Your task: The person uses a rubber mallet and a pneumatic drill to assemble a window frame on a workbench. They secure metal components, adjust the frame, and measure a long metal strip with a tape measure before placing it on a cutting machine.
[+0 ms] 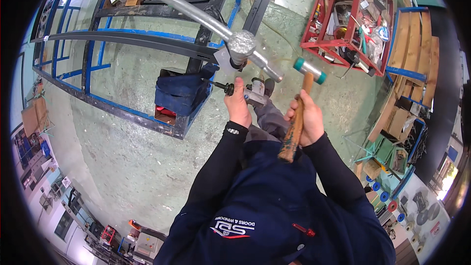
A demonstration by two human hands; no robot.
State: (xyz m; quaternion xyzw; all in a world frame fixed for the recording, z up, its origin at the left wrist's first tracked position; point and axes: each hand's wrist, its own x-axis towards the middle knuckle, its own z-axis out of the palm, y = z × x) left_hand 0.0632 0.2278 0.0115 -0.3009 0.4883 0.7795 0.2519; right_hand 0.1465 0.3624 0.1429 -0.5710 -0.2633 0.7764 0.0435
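My right hand (310, 118) is closed round the worn wooden handle of a mallet (294, 132). Its silver head with teal faces points up and away from me. In front of my body, my left hand (238, 106) grips a grey-bodied tool that looks like a drill (256, 93), thumb raised beside its black chuck (229, 89). A thin rod sticks out leftward from the chuck. Above both hands, a thick silver bar (194, 12) slants through a rough round hub (242, 45); its lower end is near the mallet head. What lies under the hub is mostly hidden.
A blue and black steel frame (132, 39) stands on the left, with dark blue cloth (179, 93) over its near corner. At the far right is a red-framed bin (343, 24) of tools and scrap. Wooden boards (412, 44) rest on a blue rack beyond it.
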